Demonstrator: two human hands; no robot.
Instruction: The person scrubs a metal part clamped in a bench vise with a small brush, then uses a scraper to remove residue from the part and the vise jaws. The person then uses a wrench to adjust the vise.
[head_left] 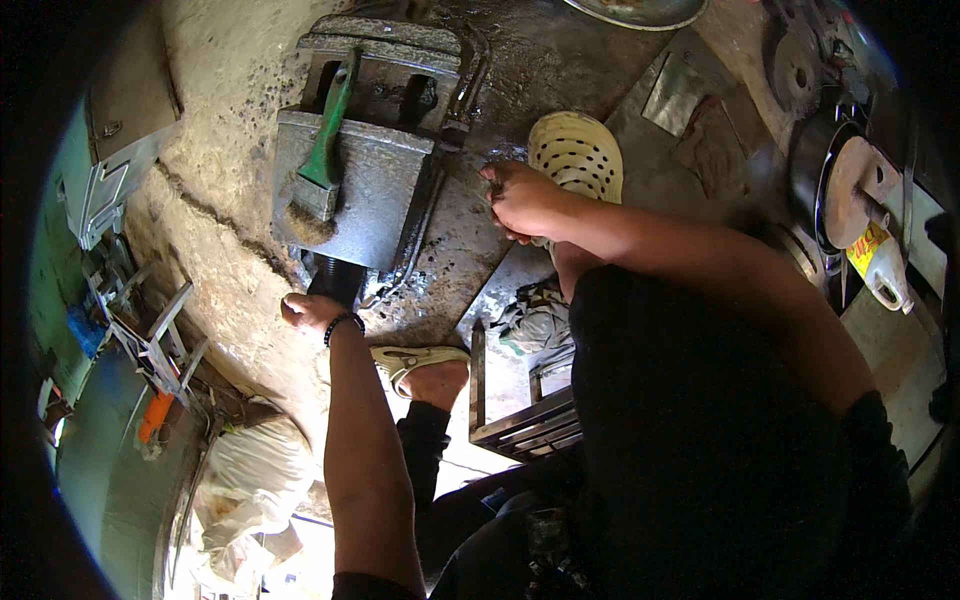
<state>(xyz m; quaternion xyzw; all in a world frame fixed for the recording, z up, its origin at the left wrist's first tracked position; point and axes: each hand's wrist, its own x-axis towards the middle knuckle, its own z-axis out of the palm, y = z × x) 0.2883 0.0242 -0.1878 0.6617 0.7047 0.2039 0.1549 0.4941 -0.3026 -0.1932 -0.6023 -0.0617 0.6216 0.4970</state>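
Observation:
A heavy grey metal block that looks like a machine vise [360,190] sits on the floor in front of me, with a dark threaded screw [338,281] at its near end. Across its top lies a paintbrush [325,160] with a green handle and worn bristles. My left hand [316,312] is closed beside the screw's near end; whatever its fingers hold is hidden. To the right of the block, apart from it, my right hand [525,200] is curled closed above the floor. Its grip is turned from view, so I cannot make out what is in it.
My feet wear cream perforated clogs [578,150]. A low metal frame [520,425] and a crumpled grey cloth [537,320] are by my legs. Pans, discs and a white bottle [882,270] crowd the right. A green cabinet [120,480] and metal brackets [150,325] stand left.

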